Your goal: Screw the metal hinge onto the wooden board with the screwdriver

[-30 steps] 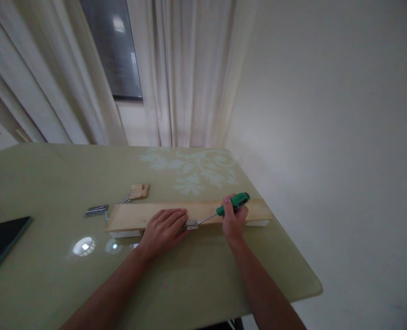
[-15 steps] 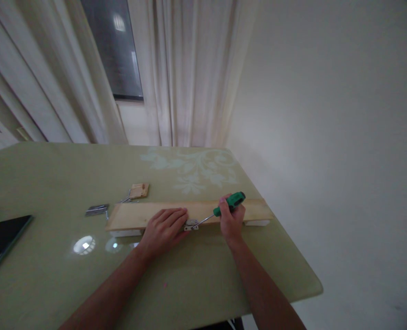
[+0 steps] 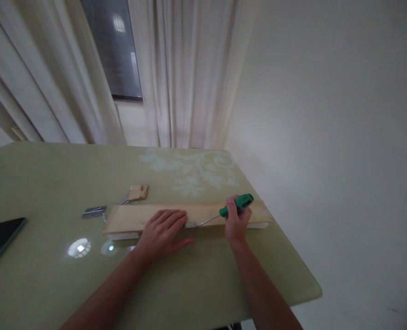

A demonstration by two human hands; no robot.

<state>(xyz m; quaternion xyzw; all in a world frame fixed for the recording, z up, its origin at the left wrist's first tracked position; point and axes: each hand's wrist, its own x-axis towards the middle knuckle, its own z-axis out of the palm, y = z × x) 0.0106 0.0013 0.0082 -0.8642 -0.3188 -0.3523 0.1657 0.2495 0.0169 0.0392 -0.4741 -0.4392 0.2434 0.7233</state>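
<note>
A long wooden board [image 3: 203, 211] lies on the pale green table [image 3: 196, 293], and a small metal plate [image 3: 191, 224] with holes sits at the middle of the board's near edge. The person's left hand [image 3: 162, 230] rests palm down on the board, left of its middle, with the fingers extended and close together, the fingertips next to the plate and the thumb stretched out past the near edge; whether a fingertip presses on the plate itself cannot be told. The right hand [image 3: 236, 223], over the right part of the board, has its fingers wrapped around the green handle of a screwdriver [image 3: 224, 211]. The shaft slants down to the left, and its tip is at the right end of the plate; the exact contact is too small to make out. White pieces show under the board's near edge, one near the left end [image 3: 123, 236] and one near the right end [image 3: 258, 225]. Just beyond the board's left end are a small wooden block [image 3: 137, 192] and some grey metal pieces [image 3: 93, 211]. Well to the board's left lies a dark flat device [image 3: 2, 240]. Far behind the board hang light curtains [image 3: 192, 68].
</note>
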